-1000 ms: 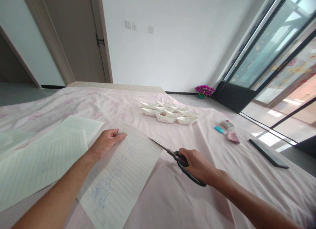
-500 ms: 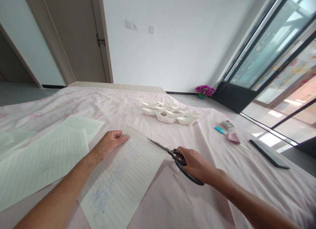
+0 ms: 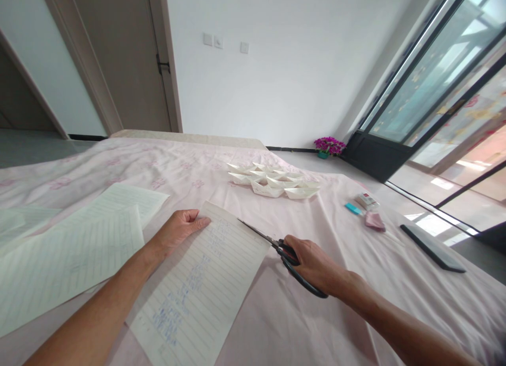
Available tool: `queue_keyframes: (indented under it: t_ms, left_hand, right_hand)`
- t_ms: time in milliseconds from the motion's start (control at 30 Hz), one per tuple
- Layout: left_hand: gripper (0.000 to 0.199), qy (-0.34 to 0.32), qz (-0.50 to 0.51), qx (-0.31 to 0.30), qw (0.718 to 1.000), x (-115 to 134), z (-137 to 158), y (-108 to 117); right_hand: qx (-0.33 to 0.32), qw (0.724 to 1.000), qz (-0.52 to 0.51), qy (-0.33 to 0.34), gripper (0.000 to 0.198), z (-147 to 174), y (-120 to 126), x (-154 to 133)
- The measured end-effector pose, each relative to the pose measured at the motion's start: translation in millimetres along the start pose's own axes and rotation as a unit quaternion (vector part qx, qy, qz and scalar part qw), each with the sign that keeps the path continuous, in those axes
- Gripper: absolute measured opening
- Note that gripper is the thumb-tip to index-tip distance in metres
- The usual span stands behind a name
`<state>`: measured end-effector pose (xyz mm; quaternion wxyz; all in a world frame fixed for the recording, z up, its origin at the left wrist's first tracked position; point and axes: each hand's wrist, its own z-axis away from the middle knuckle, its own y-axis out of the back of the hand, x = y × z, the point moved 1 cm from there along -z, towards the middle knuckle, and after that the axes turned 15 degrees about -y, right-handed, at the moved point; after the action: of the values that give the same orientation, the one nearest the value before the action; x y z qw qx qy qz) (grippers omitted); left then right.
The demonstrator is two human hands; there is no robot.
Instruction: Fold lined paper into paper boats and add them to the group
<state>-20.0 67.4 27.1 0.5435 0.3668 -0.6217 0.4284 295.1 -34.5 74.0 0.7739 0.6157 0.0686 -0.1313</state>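
A lined sheet of paper (image 3: 213,282) with blue handwriting is pinched at its upper left edge by my left hand (image 3: 184,230), thumb on top. My right hand (image 3: 312,260) grips black-handled scissors (image 3: 302,279) by the loops. Their blades look closed or nearly so and lie along the sheet's far edge, pointing up and left. Whether the edge sits between the blades cannot be made out. Beyond the scissors, several folded paper boats (image 3: 272,183) stand grouped on the pink bedsheet (image 3: 336,334).
More lined sheets (image 3: 71,255) lie at the left. On the right are a blue eraser-like block (image 3: 353,208), a small box (image 3: 367,201), a pink item (image 3: 374,221) and a dark flat device (image 3: 430,248). Purple flowers (image 3: 330,145) stand on the floor beyond.
The paper and my left hand have shifted slightly to the right, bringing the sheet's far edge closer in along the scissor blades. My right hand has barely moved.
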Motion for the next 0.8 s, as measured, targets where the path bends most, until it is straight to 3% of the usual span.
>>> queue_keyframes:
  t_ms: [800]
  left_hand:
    - [0.040,0.001,-0.010,-0.031,0.999,-3.9,0.7,-4.1]
  right_hand:
    - [0.013,1.000,0.012,0.007,0.015,-3.4,-3.2,-1.9]
